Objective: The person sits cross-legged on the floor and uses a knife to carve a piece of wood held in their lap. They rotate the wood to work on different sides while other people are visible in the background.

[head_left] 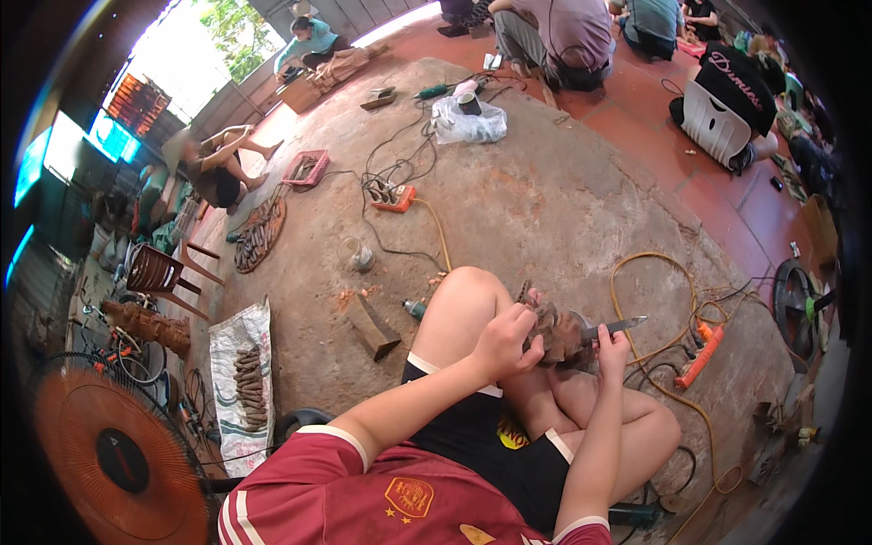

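Observation:
I sit cross-legged with a brown carved wooden piece (559, 338) above my crossed shins. My left hand (510, 343) is closed on the left side of this carving, fingers curled against it. Just to the right, my right hand (611, 351) pinches a dark, narrow knife (625, 325) whose pale pointed tip aims right, away from the carving. The knife's other end lies close to the carving's right edge; whether they touch I cannot tell. Fine detail on the carving is blurred.
An orange power strip (699, 356) with looping cords lies at right, another power strip (392, 198) ahead. A wooden block (372, 329) and a power tool (414, 309) rest left of my knee. A fan (123, 459) stands near left, beside a sack (242, 331) bearing wooden pieces. Other people sit farther off.

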